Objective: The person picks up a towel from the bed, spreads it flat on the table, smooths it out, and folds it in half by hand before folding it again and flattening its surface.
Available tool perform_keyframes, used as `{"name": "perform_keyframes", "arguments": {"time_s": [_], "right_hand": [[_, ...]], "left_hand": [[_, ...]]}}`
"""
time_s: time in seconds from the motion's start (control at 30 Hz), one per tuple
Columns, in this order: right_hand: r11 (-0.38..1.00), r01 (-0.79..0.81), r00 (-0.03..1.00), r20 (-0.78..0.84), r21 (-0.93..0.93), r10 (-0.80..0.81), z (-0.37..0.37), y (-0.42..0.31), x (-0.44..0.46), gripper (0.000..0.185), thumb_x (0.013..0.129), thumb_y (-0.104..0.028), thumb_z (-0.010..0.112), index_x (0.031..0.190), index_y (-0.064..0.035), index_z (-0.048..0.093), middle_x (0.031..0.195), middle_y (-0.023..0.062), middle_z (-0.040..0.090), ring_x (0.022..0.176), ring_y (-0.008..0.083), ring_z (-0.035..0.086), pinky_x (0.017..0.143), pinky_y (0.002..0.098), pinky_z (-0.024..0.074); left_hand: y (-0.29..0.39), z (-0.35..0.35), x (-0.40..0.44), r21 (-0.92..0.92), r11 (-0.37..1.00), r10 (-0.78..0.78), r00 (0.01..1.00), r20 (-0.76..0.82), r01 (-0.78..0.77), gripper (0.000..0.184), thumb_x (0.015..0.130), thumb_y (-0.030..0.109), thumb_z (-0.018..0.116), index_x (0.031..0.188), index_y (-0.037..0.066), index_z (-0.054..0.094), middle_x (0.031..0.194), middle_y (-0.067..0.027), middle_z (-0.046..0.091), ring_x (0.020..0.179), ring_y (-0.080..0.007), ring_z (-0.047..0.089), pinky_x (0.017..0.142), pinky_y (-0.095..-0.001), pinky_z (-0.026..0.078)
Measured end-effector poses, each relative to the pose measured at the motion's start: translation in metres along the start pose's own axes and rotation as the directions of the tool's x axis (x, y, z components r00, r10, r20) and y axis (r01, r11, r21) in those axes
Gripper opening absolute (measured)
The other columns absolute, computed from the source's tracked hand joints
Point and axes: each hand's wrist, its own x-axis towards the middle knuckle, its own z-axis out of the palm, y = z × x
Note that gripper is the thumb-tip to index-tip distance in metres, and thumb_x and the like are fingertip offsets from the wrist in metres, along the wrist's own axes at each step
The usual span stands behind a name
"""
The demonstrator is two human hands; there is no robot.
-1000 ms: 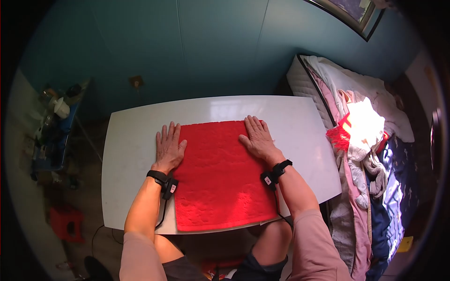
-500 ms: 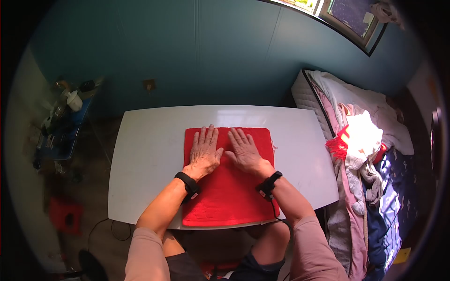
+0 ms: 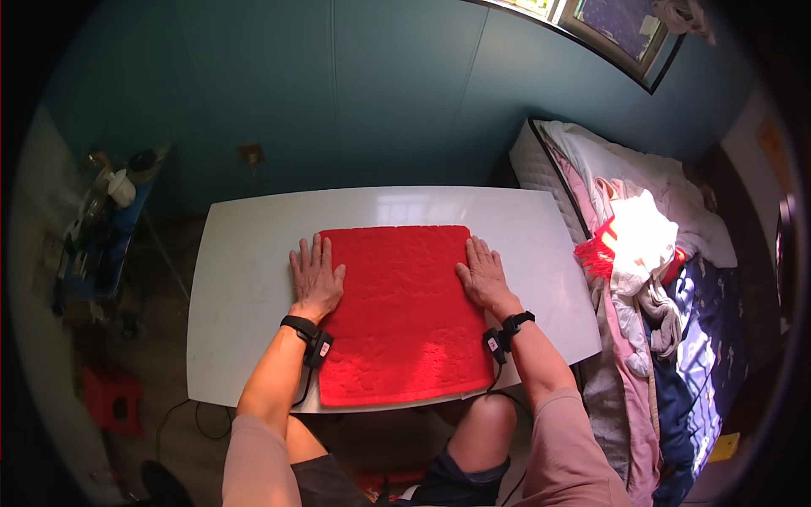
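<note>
A red cloth [image 3: 397, 313], which looks like a folded towel, lies flat on the white table [image 3: 245, 296], its near edge close to the table's front. My left hand [image 3: 316, 277] rests flat along its left edge, fingers stretched out and pointing away from me. On the opposite side my right hand [image 3: 485, 275] lies flat at the right edge, fingers spread, partly on the tabletop. Neither hand grips anything. Black bands with small boxes sit on both wrists.
A bed [image 3: 541, 169] heaped with clothes [image 3: 642, 241] stands close on the right. At the left is a blue side table [image 3: 127, 228] with a white jug [image 3: 121, 188]. A red stool [image 3: 112, 399] sits on the floor, with cables near the table's left corner.
My hands have moved apart from the upper middle of the red cloth, the left one outward to its left edge and the right one outward to its right edge. The view has shifted slightly.
</note>
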Motion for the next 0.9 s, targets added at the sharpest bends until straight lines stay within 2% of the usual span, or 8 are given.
{"name": "perform_keyframes", "arguments": {"time_s": [0.1,0.17,0.23,0.4,0.63,0.8,0.83,0.9], "right_hand": [[0.988,-0.124,0.992,0.027,-0.088,0.127,-0.008,-0.009,-0.010,0.070,0.102,-0.041,0.043,0.155,0.0004,0.025,0.163,0.0190,0.022,0.151,0.0358,0.020,0.121,0.0521,0.0169],[0.987,0.158,0.976,-0.149,-0.036,-0.161,-0.001,-0.038,-0.018,0.070,0.102,-0.040,0.045,0.155,0.0001,0.024,0.163,0.0204,0.021,0.151,0.0371,0.020,0.120,0.0540,0.0174],[0.967,0.249,0.968,-0.056,0.052,-0.246,-0.001,-0.086,-0.026,0.069,0.102,-0.040,0.046,0.155,-0.0003,0.026,0.163,0.0207,0.022,0.151,0.0380,0.020,0.121,0.0543,0.0169],[0.935,0.353,0.935,-0.012,0.039,-0.353,0.033,-0.114,-0.037,0.069,0.100,-0.044,0.044,0.154,-0.0017,0.030,0.162,0.0177,0.025,0.151,0.0343,0.022,0.121,0.0534,0.0138],[0.993,0.106,0.994,-0.005,-0.044,-0.106,0.009,-0.021,-0.062,0.070,0.102,-0.047,0.039,0.155,-0.0033,0.028,0.164,0.0143,0.024,0.152,0.0291,0.018,0.122,0.0498,0.0120],[0.992,-0.114,0.994,-0.007,-0.057,0.113,-0.008,-0.006,-0.075,0.071,0.101,-0.044,0.043,0.155,-0.0011,0.026,0.163,0.0183,0.022,0.151,0.0346,0.021,0.120,0.0531,0.0174],[0.991,-0.119,0.993,-0.003,-0.055,0.119,-0.009,-0.016,-0.080,0.071,0.101,-0.044,0.043,0.155,-0.0011,0.026,0.163,0.0183,0.022,0.151,0.0346,0.021,0.120,0.0531,0.0174],[0.990,0.138,0.982,-0.127,-0.035,-0.142,-0.002,-0.050,-0.087,0.072,0.101,-0.043,0.047,0.154,0.0006,0.027,0.162,0.0201,0.023,0.150,0.0376,0.023,0.119,0.0544,0.0198]], "left_hand": [[0.013,-0.011,-0.006,-0.017,1.000,0.002,0.994,-0.106,-0.003,0.073,0.098,0.037,0.048,0.155,-0.002,0.024,0.165,-0.0195,0.016,0.151,-0.0431,0.011,0.122,-0.0567,0.004],[0.041,-0.013,-0.019,-0.082,0.992,0.087,0.985,-0.146,-0.100,0.073,0.097,0.036,0.049,0.155,-0.003,0.024,0.165,-0.0198,0.016,0.151,-0.0428,0.012,0.122,-0.0566,0.005],[0.071,-0.004,-0.034,-0.172,0.959,0.194,0.966,-0.171,-0.223,0.073,0.095,0.033,0.052,0.154,-0.003,0.026,0.164,-0.0205,0.017,0.151,-0.0419,0.014,0.122,-0.0567,0.006],[0.059,0.022,-0.060,-0.106,0.977,0.181,0.982,-0.045,-0.185,0.070,0.096,0.034,0.050,0.154,0.000,0.029,0.162,-0.0197,0.024,0.150,-0.0394,0.020,0.122,-0.0545,0.010],[-0.002,0.005,-0.066,-0.105,0.994,-0.042,0.999,0.009,0.043,0.070,0.099,0.036,0.046,0.156,0.000,0.025,0.163,-0.0212,0.020,0.151,-0.0421,0.013,0.122,-0.0562,0.007],[0.001,0.002,-0.072,-0.015,1.000,-0.017,0.996,-0.090,0.015,0.073,0.098,0.036,0.049,0.155,-0.003,0.023,0.164,-0.0218,0.013,0.151,-0.0452,0.009,0.120,-0.0607,0.004],[0.016,-0.005,-0.077,-0.055,0.998,0.011,0.995,-0.098,-0.016,0.075,0.098,0.036,0.050,0.155,-0.003,0.022,0.165,-0.0217,0.012,0.151,-0.0447,0.008,0.121,-0.0599,0.004],[0.047,-0.009,-0.092,-0.105,0.988,0.100,0.989,-0.106,-0.111,0.077,0.096,0.038,0.052,0.155,-0.004,0.023,0.165,-0.0205,0.010,0.152,-0.0433,0.009,0.122,-0.0578,0.005]]}}
